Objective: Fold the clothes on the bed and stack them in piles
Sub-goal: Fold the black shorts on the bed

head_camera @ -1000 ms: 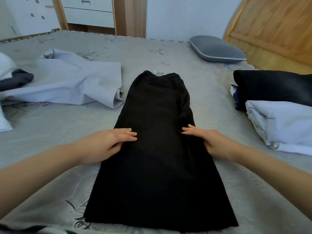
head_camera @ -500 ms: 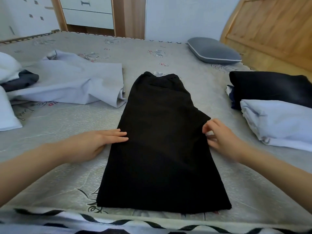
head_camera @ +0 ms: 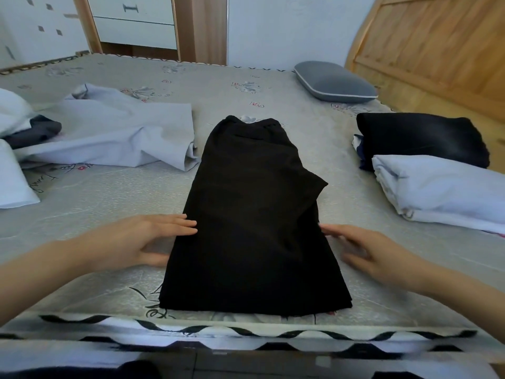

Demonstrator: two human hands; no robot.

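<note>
A long black garment [head_camera: 254,220] lies flat down the middle of the bed [head_camera: 109,203], its near end close to the bed's front edge. My left hand [head_camera: 142,239] lies at its left edge, fingers straight and touching the cloth, the thumb against the edge. My right hand [head_camera: 360,250] is at the right edge, fingers straight, the fingertips at the hem. At the right a folded pale blue garment [head_camera: 442,187] lies in front of a folded black one [head_camera: 420,138]. An unfolded pale blue garment [head_camera: 114,132] is spread at the left.
A grey pillow [head_camera: 336,83] sits at the far right by the wooden headboard [head_camera: 437,50]. White cloth [head_camera: 13,176] and a dark grey piece [head_camera: 35,129] lie at the far left. A drawer unit [head_camera: 134,20] stands beyond the bed.
Both hands slid outward from the middle of the black garment to its side edges. The right hand moved nearer along the right edge. The view pulled back, showing the bed's front edge.
</note>
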